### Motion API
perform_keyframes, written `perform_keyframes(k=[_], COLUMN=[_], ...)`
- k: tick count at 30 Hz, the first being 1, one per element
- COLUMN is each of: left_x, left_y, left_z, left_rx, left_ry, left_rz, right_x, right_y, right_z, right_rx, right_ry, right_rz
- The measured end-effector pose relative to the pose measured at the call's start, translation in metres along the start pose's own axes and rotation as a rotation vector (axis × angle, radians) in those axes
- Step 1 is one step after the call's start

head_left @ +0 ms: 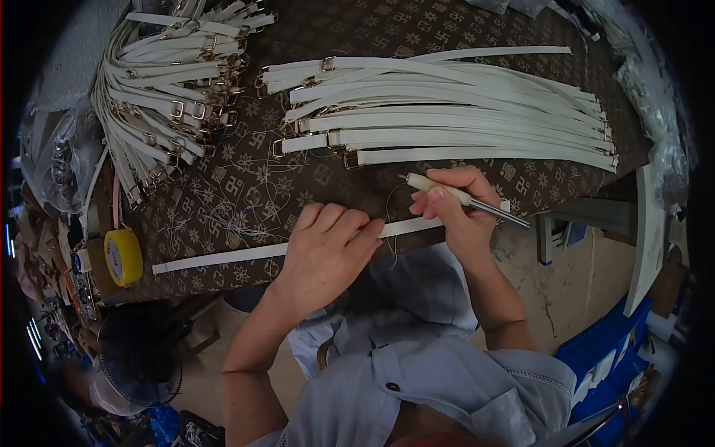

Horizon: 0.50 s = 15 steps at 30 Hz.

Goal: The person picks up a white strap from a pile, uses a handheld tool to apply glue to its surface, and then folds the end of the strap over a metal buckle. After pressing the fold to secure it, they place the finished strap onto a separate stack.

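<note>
A long white strap (pixel 223 258) lies along the near edge of the cloth-covered table. My left hand (pixel 328 246) is closed over its middle, fingers bent and pressed down on it. In my right hand (pixel 462 205) is a pen-like tool (pixel 421 181) with a cream grip and a silver rear shaft (pixel 506 215); its thin tip points left, above the cloth. The strap passes beneath the right hand, and its right end shows past it. A loose thread (pixel 395 246) curls across the strap between my hands.
Several white buckled straps (pixel 477 112) lie side by side farther back. A thick bundle of buckled straps (pixel 171 89) hangs together at the back left. Loose threads (pixel 223 212) litter the patterned cloth. Yellow tape (pixel 124 257) sits at the left edge, near a fan (pixel 140 361).
</note>
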State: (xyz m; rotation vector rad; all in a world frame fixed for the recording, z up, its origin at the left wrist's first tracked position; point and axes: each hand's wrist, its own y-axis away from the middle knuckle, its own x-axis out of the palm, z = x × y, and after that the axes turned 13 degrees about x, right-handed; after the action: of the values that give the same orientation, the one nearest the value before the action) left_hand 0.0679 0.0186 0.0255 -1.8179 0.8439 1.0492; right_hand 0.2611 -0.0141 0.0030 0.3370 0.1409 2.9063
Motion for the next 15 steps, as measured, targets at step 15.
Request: perform_keyframes(k=[15], left_x=[0.001], left_y=[-0.006], left_z=[0.011], left_rx=[-0.192], left_ry=[0.287], left_rz=[0.029], right_x=[0.002], right_y=[-0.011], right_z=[-0.007], right_rx=[-0.377], right_ry=[0.143], right_rz=[0.046])
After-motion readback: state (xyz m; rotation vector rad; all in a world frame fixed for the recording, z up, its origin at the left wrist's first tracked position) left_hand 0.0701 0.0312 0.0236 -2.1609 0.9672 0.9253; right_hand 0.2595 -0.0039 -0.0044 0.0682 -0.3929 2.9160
